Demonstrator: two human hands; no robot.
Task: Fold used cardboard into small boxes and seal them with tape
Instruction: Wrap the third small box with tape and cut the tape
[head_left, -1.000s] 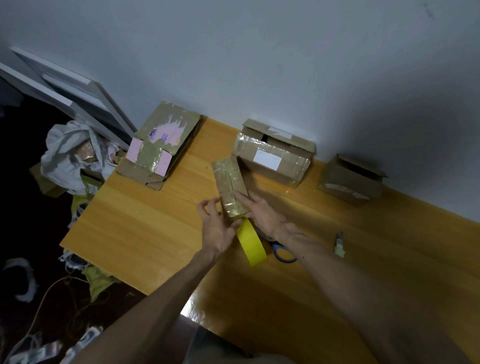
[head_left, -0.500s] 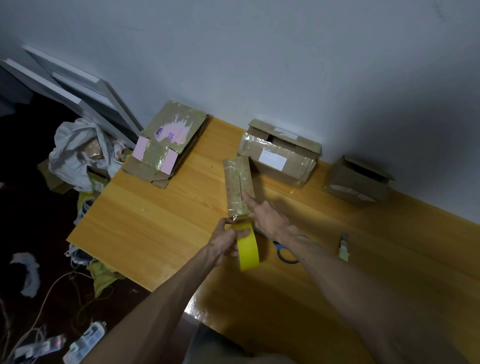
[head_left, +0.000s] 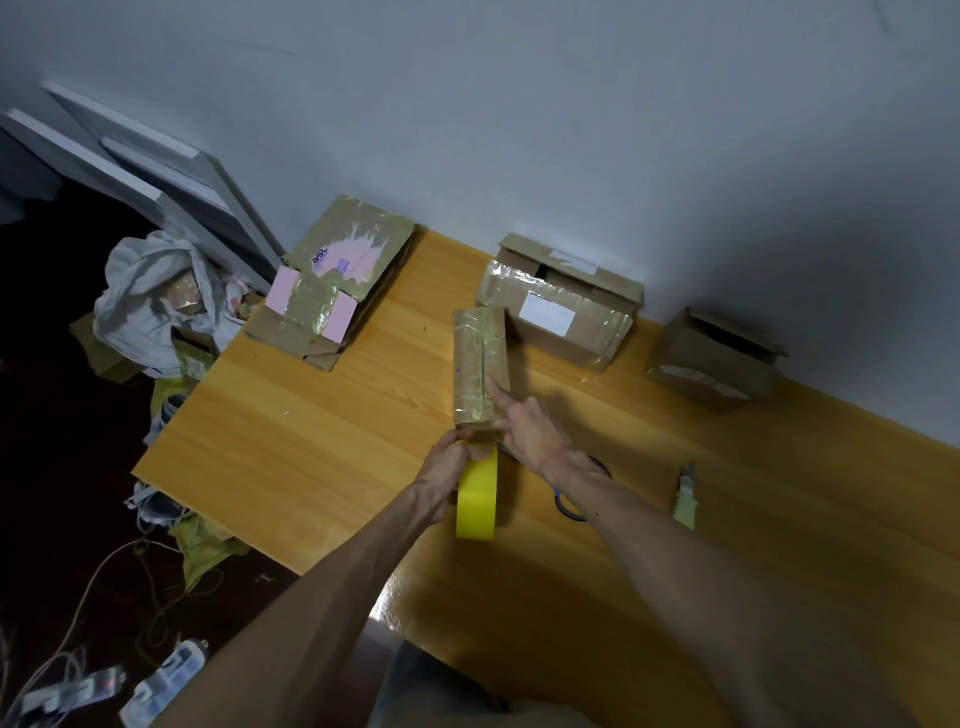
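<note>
The narrow brown cardboard box (head_left: 480, 358), glossy with old clear tape and creased along a seam running down its top, lay lengthwise on the orange wooden tabletop (head_left: 311, 441), just in front of the larger taped cardboard box with a white label (head_left: 558, 312) and near the wall. It was pinned by the right hand (head_left: 524, 428), whose grip was spread, with the index finger laid straight along the seam and the other fingers relaxed at the near end. A second before, the left hand (head_left: 452, 460) had been held open beside the box. Since then it had been closed around the roll of yellow tape (head_left: 477, 499), which was stood on edge and brought up against the box's near end. The left grip was curled over the top of the roll, where the free end would be expected, though the tape end itself could not be made out. This was judged to mean that folding of this box was finished and sealing was being started, with a strip yet to be drawn over the seam. Blue-handled scissors (head_left: 562, 506) were partly hidden under the right forearm, and a pale green utility knife (head_left: 687, 499) lay further right. Further out, an open plain cardboard box (head_left: 714, 358) stood against the wall, and a flattened cardboard sheet with pink patches (head_left: 332, 280) rested at the tabletop's far left corner.
</note>
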